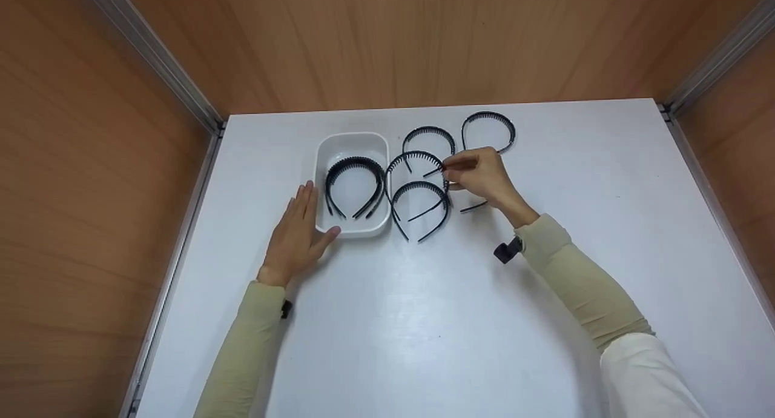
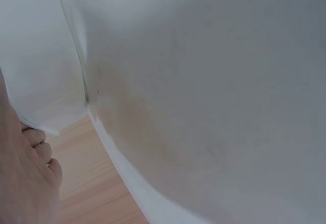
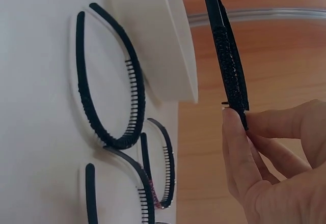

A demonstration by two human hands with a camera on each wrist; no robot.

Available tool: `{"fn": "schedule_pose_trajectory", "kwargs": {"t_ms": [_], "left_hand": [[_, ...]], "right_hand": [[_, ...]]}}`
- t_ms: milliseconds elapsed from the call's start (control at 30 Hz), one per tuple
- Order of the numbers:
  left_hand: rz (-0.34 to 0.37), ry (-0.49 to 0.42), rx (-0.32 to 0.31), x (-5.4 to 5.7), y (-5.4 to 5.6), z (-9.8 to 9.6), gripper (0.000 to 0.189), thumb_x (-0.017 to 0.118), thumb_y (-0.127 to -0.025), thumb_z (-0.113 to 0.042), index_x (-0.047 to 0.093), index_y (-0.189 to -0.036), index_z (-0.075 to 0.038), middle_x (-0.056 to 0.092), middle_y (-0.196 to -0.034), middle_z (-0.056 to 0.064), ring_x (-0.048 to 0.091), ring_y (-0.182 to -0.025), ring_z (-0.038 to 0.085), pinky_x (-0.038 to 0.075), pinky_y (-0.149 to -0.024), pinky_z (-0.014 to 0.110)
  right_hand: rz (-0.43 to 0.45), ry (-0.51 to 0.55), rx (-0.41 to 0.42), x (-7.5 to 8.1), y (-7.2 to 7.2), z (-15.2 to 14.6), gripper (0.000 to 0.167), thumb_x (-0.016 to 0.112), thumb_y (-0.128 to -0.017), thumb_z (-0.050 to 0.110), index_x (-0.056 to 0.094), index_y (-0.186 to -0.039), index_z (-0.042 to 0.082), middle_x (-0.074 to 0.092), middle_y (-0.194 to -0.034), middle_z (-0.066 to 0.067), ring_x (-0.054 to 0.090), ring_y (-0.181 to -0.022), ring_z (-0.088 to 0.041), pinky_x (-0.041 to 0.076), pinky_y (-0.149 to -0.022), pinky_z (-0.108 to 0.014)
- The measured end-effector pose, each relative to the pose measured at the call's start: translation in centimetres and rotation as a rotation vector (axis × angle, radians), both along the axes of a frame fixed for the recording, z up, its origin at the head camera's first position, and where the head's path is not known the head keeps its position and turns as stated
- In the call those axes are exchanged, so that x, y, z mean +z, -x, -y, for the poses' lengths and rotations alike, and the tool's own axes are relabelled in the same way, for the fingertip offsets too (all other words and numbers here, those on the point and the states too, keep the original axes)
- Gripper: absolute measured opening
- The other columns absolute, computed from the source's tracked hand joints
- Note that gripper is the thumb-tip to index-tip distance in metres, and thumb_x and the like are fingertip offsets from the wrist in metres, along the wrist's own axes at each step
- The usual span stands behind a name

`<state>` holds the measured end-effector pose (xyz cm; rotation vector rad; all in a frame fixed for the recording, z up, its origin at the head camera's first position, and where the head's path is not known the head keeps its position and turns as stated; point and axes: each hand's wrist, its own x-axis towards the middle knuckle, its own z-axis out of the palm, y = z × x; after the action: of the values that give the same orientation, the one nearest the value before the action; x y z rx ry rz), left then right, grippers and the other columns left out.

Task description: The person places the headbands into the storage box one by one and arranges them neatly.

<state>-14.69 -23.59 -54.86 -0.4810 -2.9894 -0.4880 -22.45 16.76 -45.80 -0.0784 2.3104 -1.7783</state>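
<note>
My right hand (image 1: 481, 175) pinches a black toothed headband (image 1: 415, 154) between thumb and fingers at its side. In the right wrist view this headband (image 3: 232, 66) is edge-on, raised above the table. In the head view it overlaps the front headband (image 1: 419, 184) and the tub's right rim. Several black headbands (image 1: 354, 161) lie nested together in the white plastic tub (image 1: 353, 231). My left hand (image 1: 293, 236) rests against the tub's left side, fingers straight, thumb at the front corner. The left wrist view shows that hand (image 2: 25, 173) beside the tub wall (image 2: 41, 56).
More headbands lie on the white table (image 1: 387, 333): one behind (image 1: 428, 129) and one at the back right (image 1: 489, 114). An end of another headband (image 1: 474, 207) shows below my right hand. Wood-grain panels (image 1: 393, 42) stand around the table.
</note>
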Motion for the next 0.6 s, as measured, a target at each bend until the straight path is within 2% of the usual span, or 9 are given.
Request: {"fn": "schedule_pose_trajectory", "kwargs": {"t_ms": [200,400,600], "left_hand": [[-0.014,0.004,-0.007,-0.1,0.1,0.0,0.098,0.05,-0.107,-0.062,0.008,-0.171,-0.002,0.008,-0.18,0.015,0.006,-0.168,0.028,0.007,-0.138,0.04],[-0.016,-0.002,-0.007,-0.1,0.0,-0.1,0.098,0.05,-0.107,-0.063,0.008,-0.171,-0.002,0.008,-0.18,0.015,0.007,-0.168,0.029,0.008,-0.138,0.041],[-0.04,-0.02,-0.011,-0.1,-0.2,-0.2,0.098,0.051,-0.106,-0.064,0.012,-0.171,-0.001,0.011,-0.18,0.015,0.011,-0.167,0.032,0.013,-0.137,0.046]], "right_hand": [[0.009,-0.026,-0.009,0.2,0.6,1.0,0.025,0.079,-0.096,0.003,0.078,-0.12,-0.002,0.077,-0.115,-0.02,0.078,-0.091,-0.017,0.067,-0.083,-0.032],[0.013,-0.016,-0.003,0.7,1.2,2.2,0.025,0.078,-0.096,0.001,0.078,-0.121,-0.003,0.077,-0.112,-0.017,0.078,-0.091,-0.019,0.067,-0.087,-0.038],[0.011,-0.007,-0.001,1.0,1.6,3.4,0.026,0.077,-0.095,0.0,0.078,-0.121,-0.003,0.077,-0.11,-0.016,0.077,-0.09,-0.018,0.067,-0.085,-0.034]]}}
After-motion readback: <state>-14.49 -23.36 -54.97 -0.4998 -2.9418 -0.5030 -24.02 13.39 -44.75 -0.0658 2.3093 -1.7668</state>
